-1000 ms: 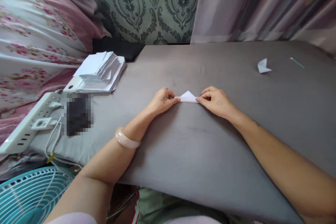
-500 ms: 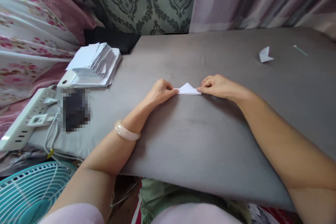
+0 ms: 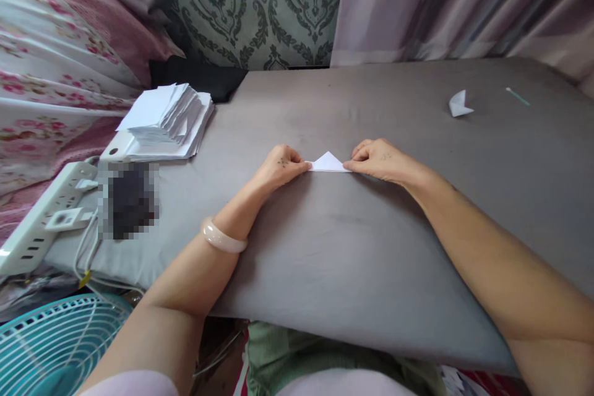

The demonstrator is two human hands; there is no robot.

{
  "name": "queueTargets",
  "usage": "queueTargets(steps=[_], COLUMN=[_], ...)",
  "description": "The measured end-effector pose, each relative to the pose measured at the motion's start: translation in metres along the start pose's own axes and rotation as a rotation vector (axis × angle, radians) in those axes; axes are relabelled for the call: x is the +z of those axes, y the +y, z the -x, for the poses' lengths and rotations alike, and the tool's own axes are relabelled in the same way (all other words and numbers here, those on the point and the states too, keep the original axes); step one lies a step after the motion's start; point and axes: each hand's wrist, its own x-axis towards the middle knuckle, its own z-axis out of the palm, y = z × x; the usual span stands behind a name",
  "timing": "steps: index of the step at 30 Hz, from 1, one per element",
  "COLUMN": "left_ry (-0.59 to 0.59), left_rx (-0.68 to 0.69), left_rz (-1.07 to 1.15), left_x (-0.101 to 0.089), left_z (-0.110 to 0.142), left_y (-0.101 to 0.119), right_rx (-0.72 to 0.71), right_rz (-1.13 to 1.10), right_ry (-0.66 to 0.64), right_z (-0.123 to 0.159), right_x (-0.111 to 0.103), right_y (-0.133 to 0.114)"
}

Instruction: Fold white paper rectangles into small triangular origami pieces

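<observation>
Folded paper (image 3: pixel 328 163) w/ peaked middle, person's L hand (image 3: pixel 282 164) pinching one end, R hand (image 3: pixel 379 159) pinching other, gray surface (image 3: pixel 352 247) below.

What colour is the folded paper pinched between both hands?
White: the folded paper strip with a triangular peak shows best in the head view.

Both arms (image 3: pixel 185 288) forward, fingers (image 3: pixel 301 167) together

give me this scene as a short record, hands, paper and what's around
left hand: pinches the left end of the folded white paper
right hand: pinches its right end
paper shape: pointed peak above a straight lower edge
right, beyond the hands: small folded paper piece, thin stick
left: paper stack, power strip
jewellery: pale bangle
</observation>
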Motion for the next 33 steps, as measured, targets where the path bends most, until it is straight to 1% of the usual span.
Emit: queueTargets(steps=[3,9,15,18,21,23,26,33], left_ry=[-0.010,-0.018,-0.030,-0.026,-0.044,-0.056,-0.070,-0.078], left_rx=[0.019,0.002,0.043,0.005,-0.055,-0.069,-0.047,0.011], left_rz=[0.014,0.011,0.040,0.067,0.086,0.094,0.087,0.003], left_x=[0.0002,0.0000,-0.0015,-0.0017,-0.0026,-0.0034,-0.0040,-0.0020], left_z=[-0.0012,-0.0006,-0.0016,-0.0030,-0.0036,-0.0037,-0.0042,-0.0080], left_y=[-0.0025,0.0011,0.0004,-0.0003,0.0007,0.0011,-0.0006,-0.0051], right_rx=[-0.011,-0.028,-0.017,-0.024,-0.027,-0.045,-0.065,-0.045], right_rz=[0.014,0.013,0.021,0.021,0.024,0.025,0.023,0.031], right_ry=[-0.046,-0.022,-0.032,-0.038,-0.039,-0.042,-0.047,-0.055], right_z=[0.0023,0.0028,0.0007,0.0002,-0.0004,-0.0009,-0.0013,-0.0009], right_x=[0.0005,0.0025,0.0028,0.0032,0.0035,0.0034,0.0031,0.0037], right_y=[-0.0011,0.0016,0.0025,0.0036,0.0050,0.0057,0.0056,0.0045])
